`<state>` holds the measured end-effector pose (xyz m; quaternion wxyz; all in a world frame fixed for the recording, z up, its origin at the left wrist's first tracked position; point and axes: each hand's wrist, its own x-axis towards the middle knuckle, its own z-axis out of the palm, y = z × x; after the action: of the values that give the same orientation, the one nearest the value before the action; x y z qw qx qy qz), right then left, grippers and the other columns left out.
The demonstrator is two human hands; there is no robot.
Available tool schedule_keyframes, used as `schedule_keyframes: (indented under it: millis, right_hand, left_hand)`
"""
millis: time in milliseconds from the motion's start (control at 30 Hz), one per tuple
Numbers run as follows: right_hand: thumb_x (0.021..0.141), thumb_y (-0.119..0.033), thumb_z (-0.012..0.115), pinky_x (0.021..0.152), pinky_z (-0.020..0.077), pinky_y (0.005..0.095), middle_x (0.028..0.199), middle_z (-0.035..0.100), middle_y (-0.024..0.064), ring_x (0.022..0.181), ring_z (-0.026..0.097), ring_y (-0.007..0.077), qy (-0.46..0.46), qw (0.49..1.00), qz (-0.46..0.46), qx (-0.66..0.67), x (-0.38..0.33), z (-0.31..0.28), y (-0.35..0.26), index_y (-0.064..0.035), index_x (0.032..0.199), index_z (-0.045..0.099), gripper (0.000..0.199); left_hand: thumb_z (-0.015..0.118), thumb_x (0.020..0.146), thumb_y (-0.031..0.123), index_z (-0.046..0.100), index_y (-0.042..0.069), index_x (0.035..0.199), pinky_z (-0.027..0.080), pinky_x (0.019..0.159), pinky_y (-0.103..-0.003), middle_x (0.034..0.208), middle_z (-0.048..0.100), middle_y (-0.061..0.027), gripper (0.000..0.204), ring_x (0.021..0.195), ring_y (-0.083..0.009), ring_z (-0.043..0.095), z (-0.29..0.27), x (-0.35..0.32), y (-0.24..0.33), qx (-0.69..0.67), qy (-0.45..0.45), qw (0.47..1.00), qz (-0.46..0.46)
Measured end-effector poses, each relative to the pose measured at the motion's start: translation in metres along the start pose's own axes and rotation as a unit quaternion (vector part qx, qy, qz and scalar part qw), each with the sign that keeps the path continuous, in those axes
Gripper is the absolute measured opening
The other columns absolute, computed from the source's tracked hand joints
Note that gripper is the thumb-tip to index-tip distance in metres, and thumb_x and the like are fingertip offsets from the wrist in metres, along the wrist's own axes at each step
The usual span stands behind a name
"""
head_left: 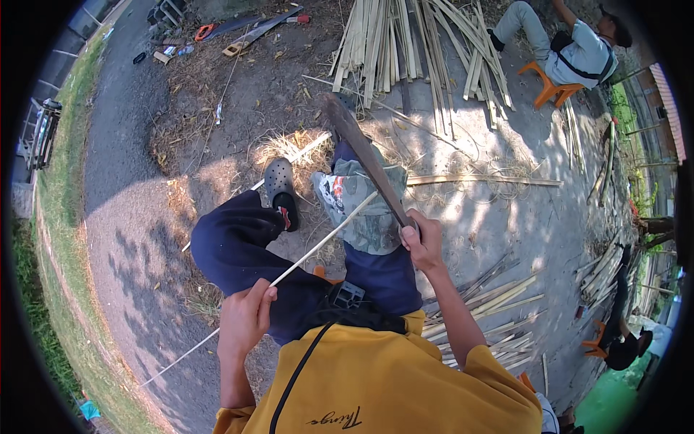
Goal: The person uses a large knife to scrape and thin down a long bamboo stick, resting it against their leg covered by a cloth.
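My left hand [244, 317] is closed around a thin, pale bamboo strip [322, 242], whose tail runs back past my wrist to the lower left. The strip's upper end meets the edge of a long machete [365, 155] over my right leg. My right hand [425, 242] grips the machete at its near end; its dark blade points away and to the left. The handle is mostly hidden by my fingers. Under the blade, a grey-green patterned cloth [361, 228] is draped over my right knee.
Split bamboo strips [383, 43] lie in a large pile ahead, with more strips [499, 300] at my right. Two saws [260, 32] rest on the ground at the far left. A person sits on an orange stool [549, 85] at the far right; another person [625, 351] is at the right edge.
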<state>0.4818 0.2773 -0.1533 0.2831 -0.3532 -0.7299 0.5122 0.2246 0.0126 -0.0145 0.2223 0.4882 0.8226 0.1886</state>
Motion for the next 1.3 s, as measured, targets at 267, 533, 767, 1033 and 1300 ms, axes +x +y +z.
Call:
schedule_keyframes:
  millis: [267,533,767,1033,1300]
  right_hand:
    - [0.099,-0.055,0.071,0.046,0.0386,0.0242,0.065,0.053,-0.0006,0.051,0.049,0.0073,0.155,0.964,0.041,0.212,-0.016,-0.036,-0.012,-0.0030,0.101,0.056,0.054]
    - [0.105,-0.025,0.067,0.048,0.0408,0.0248,0.067,0.051,0.0009,0.054,0.048,0.0086,0.233,0.927,0.113,0.272,-0.034,-0.018,0.001,-0.0044,0.102,0.054,0.024]
    - [0.103,-0.021,0.069,0.048,0.0406,0.0229,0.066,0.053,-0.0003,0.055,0.053,0.0075,0.173,0.955,0.134,0.198,-0.038,-0.026,-0.004,-0.0054,0.097,0.056,0.021]
    - [0.088,-0.024,0.084,0.057,0.0459,0.0300,0.065,0.061,0.0006,0.054,0.058,0.0105,0.074,0.995,0.051,-0.042,-0.022,-0.019,-0.022,-0.0036,0.086,0.062,0.030]
    - [0.086,-0.024,0.087,0.059,0.0486,0.0292,0.070,0.070,0.0059,0.060,0.065,0.0128,0.030,0.996,0.021,-0.085,-0.023,-0.012,-0.031,-0.0016,0.093,0.067,0.030]
  left_hand:
    - [0.059,0.107,0.012,0.070,-0.001,0.096,0.052,0.068,-0.043,0.080,0.067,-0.0190,0.020,0.074,-0.0380,0.068,0.003,0.059,0.025,-0.071,0.032,0.995,0.061]
    - [0.056,0.108,0.011,0.061,-0.004,0.113,0.051,0.079,-0.046,0.092,0.067,-0.0208,0.016,0.086,-0.0416,0.068,0.059,0.115,0.040,-0.146,-0.008,0.979,0.145]
    - [0.064,0.103,0.007,0.056,0.000,0.112,0.050,0.074,-0.043,0.086,0.064,-0.0157,0.014,0.078,-0.0336,0.064,0.078,0.116,0.036,-0.247,-0.004,0.964,0.094]
    - [0.081,0.097,0.023,0.058,0.000,0.126,0.055,0.073,-0.036,0.095,0.067,-0.0126,0.044,0.081,-0.0209,0.065,0.061,0.086,0.032,-0.261,0.014,0.965,0.020]
    - [0.065,0.105,0.013,0.069,-0.003,0.116,0.059,0.076,-0.035,0.091,0.077,-0.0154,0.020,0.084,-0.0263,0.078,0.045,0.033,-0.017,-0.264,-0.055,0.963,-0.025]
